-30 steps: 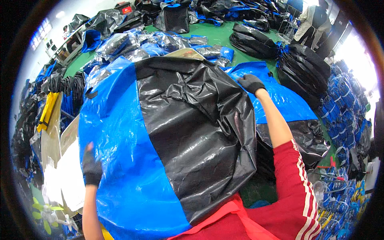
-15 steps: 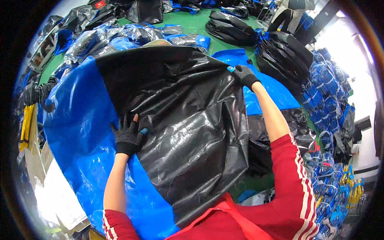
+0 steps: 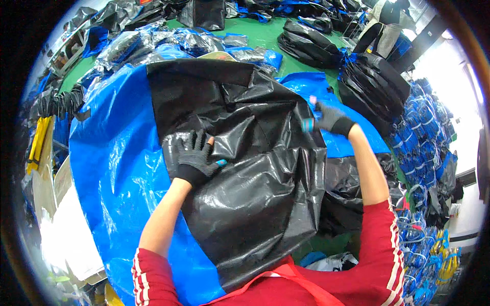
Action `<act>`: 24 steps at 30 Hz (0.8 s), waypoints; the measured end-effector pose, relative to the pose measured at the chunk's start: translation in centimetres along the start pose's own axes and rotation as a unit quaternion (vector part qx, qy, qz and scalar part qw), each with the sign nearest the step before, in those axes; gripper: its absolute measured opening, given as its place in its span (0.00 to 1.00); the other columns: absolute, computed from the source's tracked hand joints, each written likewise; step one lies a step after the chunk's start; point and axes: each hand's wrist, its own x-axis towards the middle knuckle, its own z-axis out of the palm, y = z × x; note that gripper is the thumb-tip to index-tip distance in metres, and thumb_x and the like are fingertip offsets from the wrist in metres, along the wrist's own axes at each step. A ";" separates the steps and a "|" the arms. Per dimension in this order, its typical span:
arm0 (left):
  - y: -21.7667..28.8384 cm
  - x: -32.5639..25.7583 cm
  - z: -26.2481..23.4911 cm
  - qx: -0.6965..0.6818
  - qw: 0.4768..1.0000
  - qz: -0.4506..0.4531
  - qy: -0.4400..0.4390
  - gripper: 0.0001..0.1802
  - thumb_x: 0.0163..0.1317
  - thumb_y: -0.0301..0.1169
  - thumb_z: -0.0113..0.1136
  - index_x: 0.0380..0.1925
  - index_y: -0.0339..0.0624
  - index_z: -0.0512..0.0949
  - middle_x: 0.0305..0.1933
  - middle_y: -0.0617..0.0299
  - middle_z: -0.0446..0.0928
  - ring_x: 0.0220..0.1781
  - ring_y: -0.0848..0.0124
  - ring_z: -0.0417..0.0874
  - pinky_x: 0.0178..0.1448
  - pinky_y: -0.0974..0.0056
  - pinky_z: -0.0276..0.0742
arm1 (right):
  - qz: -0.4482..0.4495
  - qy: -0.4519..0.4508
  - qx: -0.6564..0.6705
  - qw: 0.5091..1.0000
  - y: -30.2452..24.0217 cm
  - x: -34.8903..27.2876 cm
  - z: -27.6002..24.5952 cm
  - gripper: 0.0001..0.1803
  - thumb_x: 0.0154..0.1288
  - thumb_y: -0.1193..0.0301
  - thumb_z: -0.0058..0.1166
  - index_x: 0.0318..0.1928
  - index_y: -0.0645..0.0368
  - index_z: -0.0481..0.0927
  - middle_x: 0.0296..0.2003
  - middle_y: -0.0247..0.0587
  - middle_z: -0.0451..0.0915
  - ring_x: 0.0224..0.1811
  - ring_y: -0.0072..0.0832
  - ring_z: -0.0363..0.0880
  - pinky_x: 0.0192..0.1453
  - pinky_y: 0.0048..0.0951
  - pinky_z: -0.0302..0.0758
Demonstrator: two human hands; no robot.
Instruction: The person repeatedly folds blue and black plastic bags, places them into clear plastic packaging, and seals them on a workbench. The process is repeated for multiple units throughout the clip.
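Observation:
A large, glossy plastic sheet (image 3: 245, 204), black in the middle with a blue band on the left, is spread in front of me, creased toward its right side. My left hand (image 3: 195, 159), in a dark grey knit glove with teal tape on the thumb, lies flat on the black part with fingers spread. At the sheet's upper right edge is my right hand (image 3: 329, 118), gloved the same way and slightly blurred. Its thumb and forefinger are apart, with the thumb over the black edge. Behind it lies another blue and black sheet (image 3: 339, 145).
Clear-wrapped blue and black packs (image 3: 178, 43) lie beyond the sheet on the green floor (image 3: 255, 31). Large black bundles (image 3: 375, 84) sit at the far right. Tied blue stacks (image 3: 421, 122) line the right side. Yellow straps (image 3: 37, 143) hang at the left. Another person (image 3: 385, 25) stands far right.
My left hand has slid right and slightly up, onto the black part. My right hand has loosened its pinch on the sheet's edge and moved a little down and right.

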 end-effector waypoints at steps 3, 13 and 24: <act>2.3 3.2 0.5 -0.171 0.965 0.052 0.190 0.41 0.55 0.58 0.57 0.61 0.42 0.67 0.70 0.43 0.58 0.74 0.44 0.52 0.72 0.32 0.41 | -0.081 0.236 -0.023 0.968 -4.7 6.5 -3.1 0.37 0.58 0.44 0.55 0.54 0.65 0.75 0.47 0.65 0.77 0.53 0.54 0.75 0.54 0.39 0.73; 5.1 6.2 2.4 -0.137 0.968 0.106 0.179 0.45 0.50 0.68 0.52 0.61 0.50 0.71 0.72 0.46 0.57 0.75 0.45 0.48 0.72 0.31 0.33 | -0.041 0.275 -0.209 0.938 -7.6 16.8 -1.5 0.20 0.65 0.57 0.46 0.39 0.59 0.84 0.34 0.56 0.82 0.40 0.48 0.82 0.46 0.50 0.76; 1.4 -0.2 -3.3 -0.234 0.967 0.101 -0.009 0.43 0.55 0.65 0.51 0.60 0.41 0.71 0.71 0.47 0.59 0.75 0.43 0.49 0.73 0.36 0.38 | -0.089 0.306 -0.222 0.921 -23.2 26.5 -2.3 0.29 0.61 0.47 0.49 0.50 0.56 0.81 0.48 0.55 0.80 0.51 0.51 0.78 0.56 0.48 0.73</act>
